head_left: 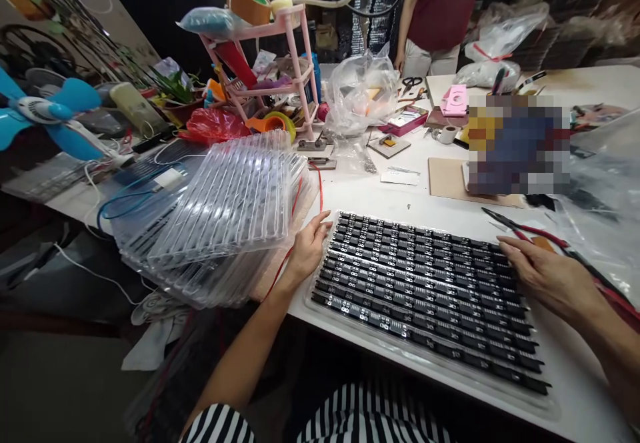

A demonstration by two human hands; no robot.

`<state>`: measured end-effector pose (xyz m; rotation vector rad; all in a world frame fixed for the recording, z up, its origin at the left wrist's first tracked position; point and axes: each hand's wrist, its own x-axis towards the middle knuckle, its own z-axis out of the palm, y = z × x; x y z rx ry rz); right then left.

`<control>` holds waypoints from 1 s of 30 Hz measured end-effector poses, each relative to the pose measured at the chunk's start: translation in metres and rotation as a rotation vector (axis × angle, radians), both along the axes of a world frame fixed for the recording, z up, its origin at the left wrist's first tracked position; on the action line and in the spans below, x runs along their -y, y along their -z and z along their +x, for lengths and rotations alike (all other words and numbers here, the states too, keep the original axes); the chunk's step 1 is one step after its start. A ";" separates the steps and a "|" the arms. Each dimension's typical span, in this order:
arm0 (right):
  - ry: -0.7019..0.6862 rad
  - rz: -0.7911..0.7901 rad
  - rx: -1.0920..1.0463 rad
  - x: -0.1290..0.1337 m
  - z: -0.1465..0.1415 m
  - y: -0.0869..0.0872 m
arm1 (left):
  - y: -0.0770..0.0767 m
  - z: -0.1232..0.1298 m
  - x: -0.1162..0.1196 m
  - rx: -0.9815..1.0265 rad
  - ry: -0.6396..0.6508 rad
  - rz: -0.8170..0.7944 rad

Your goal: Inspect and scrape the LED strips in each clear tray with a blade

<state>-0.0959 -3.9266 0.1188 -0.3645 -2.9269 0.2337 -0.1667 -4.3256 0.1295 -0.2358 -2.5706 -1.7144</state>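
A clear plastic tray (430, 356) filled with rows of small black electronic parts (425, 283) lies on the white table near its front edge. My left hand (309, 246) rests at the tray's left edge, its fingers together against the upper left corner. At the upper right corner, my right hand (543, 269) lies with its fingers stretched over the rim and the ends of the black rows. To the left of my left hand is a loose stack of clear ribbed trays (230, 203).
Red-handled pliers (520, 226) lie beyond the right hand. A brown board (445, 179), plastic bags (360, 96) and a pink rack (295, 56) stand farther back. A blue fan (45, 109) is at far left. Across the table stands a person (440, 9).
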 end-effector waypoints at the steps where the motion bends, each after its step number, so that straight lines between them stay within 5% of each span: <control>1: 0.009 -0.033 0.009 0.003 0.000 -0.002 | 0.000 0.000 0.000 0.008 0.000 0.005; 14: 0.071 -0.187 0.086 0.014 0.001 -0.014 | -0.003 -0.002 -0.003 -0.056 0.048 -0.090; 22: 0.097 -0.155 0.135 0.013 -0.001 -0.016 | 0.001 -0.005 0.002 0.024 0.061 0.080; 30: 0.061 -0.070 0.172 0.011 0.000 -0.011 | -0.008 0.038 0.016 0.065 0.048 -0.004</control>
